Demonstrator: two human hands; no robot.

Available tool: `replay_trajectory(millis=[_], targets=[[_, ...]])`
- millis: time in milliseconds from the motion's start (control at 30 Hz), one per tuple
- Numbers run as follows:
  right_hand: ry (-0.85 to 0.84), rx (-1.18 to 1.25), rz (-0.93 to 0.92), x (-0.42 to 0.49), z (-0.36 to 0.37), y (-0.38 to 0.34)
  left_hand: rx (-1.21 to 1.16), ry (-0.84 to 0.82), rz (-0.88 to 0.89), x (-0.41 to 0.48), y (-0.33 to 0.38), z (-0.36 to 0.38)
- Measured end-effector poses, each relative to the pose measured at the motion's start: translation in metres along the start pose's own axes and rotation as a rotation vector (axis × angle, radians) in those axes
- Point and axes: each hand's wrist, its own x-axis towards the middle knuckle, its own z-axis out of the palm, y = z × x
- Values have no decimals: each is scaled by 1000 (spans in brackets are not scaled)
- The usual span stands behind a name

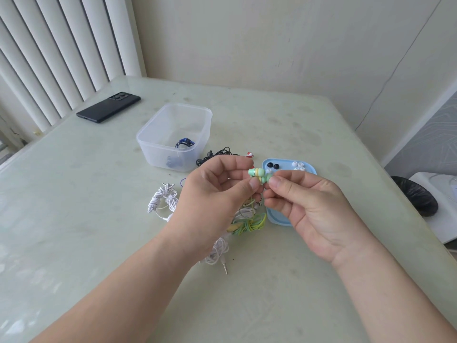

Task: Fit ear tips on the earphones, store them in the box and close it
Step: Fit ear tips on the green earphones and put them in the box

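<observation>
Handling first. Pair of mint-green and pale-yellow plastic in-ear earphones [258, 172]: feather-light, hard and smooth in the shell, likely slippery under a fingertip. Best pinched across the barrel of each bud, not by the thin lead. Green-and-yellow striped cable bundle [249, 224]: limp, springy, prone to snagging on neighbouring leads, so probably better lifted along with the buds than dragged. Small white silicone ear tips [298, 166] and a black pair [272, 166], loose on the light-blue rounded plastic lid [274, 219]: soft, squashy, easily flicked away. Likely to need a rolling push over the nozzle, with the bud braced from behind.

Position next. Both buds raised above the pale-green glossy worktop [99, 219], side by side, directly between the two hands and in front of the lid's left half. Upper bud pinched by the left hand [217, 191] between thumb and forefinger, other fingers curled in. Lower bud pinched from the opposite side by the right hand [309, 201], thumb on the near face. Whether there is a tip under those fingertips: cannot tell. Lead trailing down from the buds to the bundle on the worktop, just beside the lid's left edge.

Clear rectangular plastic box [158, 154] further back and to the left, open, with a dark-blue earphone set [184, 142] already inside. Black earphones [217, 154] just beside the box; white coiled earphones [162, 199] near the left wrist; black phone [108, 107] well apart at the far left.
</observation>
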Motion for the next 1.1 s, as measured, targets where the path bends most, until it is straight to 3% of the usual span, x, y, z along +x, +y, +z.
replay_trajectory(millis=[300,700,933,1100], targets=[[-28,-51,-93,0,4,6,0,19,30,-2,0,1],[62,-57,-173,-1,12,15,-14,58,31,-2,-3,2],[138,-280,-353,-8,12,17,6,129,17,0,-4,0],[158,-255,-330,-6,10,15,-15,134,18,0,-3,1]])
